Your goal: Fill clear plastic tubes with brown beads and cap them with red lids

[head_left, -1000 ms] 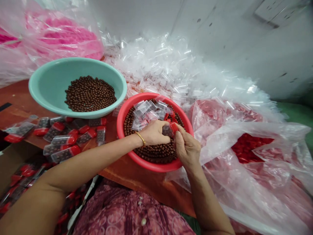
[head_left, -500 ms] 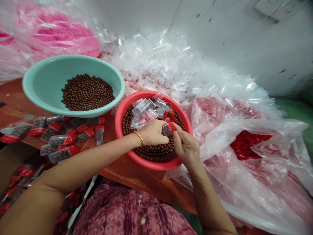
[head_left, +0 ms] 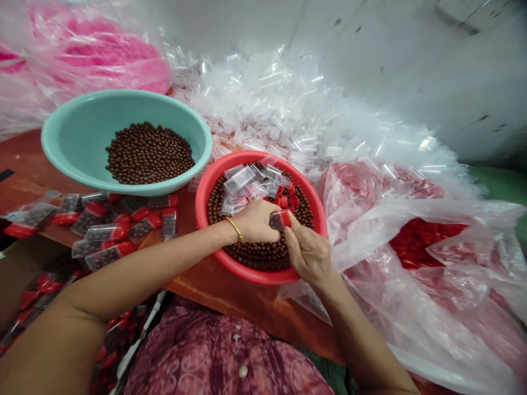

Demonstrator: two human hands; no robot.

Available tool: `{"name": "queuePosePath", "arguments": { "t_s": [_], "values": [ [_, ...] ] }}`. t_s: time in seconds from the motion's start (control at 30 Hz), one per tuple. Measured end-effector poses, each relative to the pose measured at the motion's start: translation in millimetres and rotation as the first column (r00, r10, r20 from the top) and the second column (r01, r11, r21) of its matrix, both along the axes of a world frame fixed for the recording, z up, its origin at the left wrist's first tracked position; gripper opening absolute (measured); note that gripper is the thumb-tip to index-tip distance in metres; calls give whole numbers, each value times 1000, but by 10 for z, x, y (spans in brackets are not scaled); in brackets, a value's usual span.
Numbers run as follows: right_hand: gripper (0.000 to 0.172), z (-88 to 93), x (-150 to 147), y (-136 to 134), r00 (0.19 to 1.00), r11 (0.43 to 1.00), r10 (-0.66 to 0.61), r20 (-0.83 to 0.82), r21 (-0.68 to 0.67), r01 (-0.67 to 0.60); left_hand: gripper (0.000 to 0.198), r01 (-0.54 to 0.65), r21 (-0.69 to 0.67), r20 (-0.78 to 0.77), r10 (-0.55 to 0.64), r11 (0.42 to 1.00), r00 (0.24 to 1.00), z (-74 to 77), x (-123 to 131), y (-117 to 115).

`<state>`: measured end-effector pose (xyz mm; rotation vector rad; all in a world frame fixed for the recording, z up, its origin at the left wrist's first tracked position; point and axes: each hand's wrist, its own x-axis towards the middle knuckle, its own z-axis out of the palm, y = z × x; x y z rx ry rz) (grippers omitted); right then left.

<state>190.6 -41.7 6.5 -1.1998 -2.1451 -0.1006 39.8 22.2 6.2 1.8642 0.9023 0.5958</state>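
My left hand (head_left: pixel 256 222), with a gold bangle (head_left: pixel 234 228) on its wrist, and my right hand (head_left: pixel 307 253) meet over a red plastic bowl (head_left: pixel 263 269). Between them they pinch a small clear tube with a red cap (head_left: pixel 280 220), and dark contents show through it. The bowl holds brown beads (head_left: pixel 255 253) and a cluster of empty clear tubes (head_left: pixel 245 186). A few loose red caps (head_left: pixel 284 200) lie among the beads. My fingers hide part of the tube.
A turquoise basin of brown beads (head_left: pixel 74 137) stands left of the red bowl on a reddish-brown table (head_left: pixel 209 288). Filled capped tubes (head_left: pixel 102 236) lie in front of it. A heap of clear tubes (head_left: pixel 267 104) rises behind, with a bag of red caps (head_left: pixel 424 244) to the right.
The tube has tilted slightly and shifted left between my hands. My right hand has moved a little left, closer to the tube's capped end.
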Motion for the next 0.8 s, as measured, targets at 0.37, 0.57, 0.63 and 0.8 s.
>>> {"name": "queuePosePath", "arguments": {
  "t_s": [0.37,0.57,0.63,0.8],
  "values": [
    [72,111,-34,438,650,903,-307,-695,-429,-33,11,100,62,-68,-96,993,993,76,98,-37],
    [66,-31,-158,554,758,817,-267,-595,-557,-149,9,152,163,-189,-120,975,975,45,58,-61],
    [60,-56,-145,527,805,837,-245,-540,-536,-105,15,167,192,-243,-118,967,963,28,59,-73],
    [62,-132,-186,559,840,888,-229,-491,-460,-27,24,186,263,-415,-63,947,908,-30,69,-68]
  ]
}}
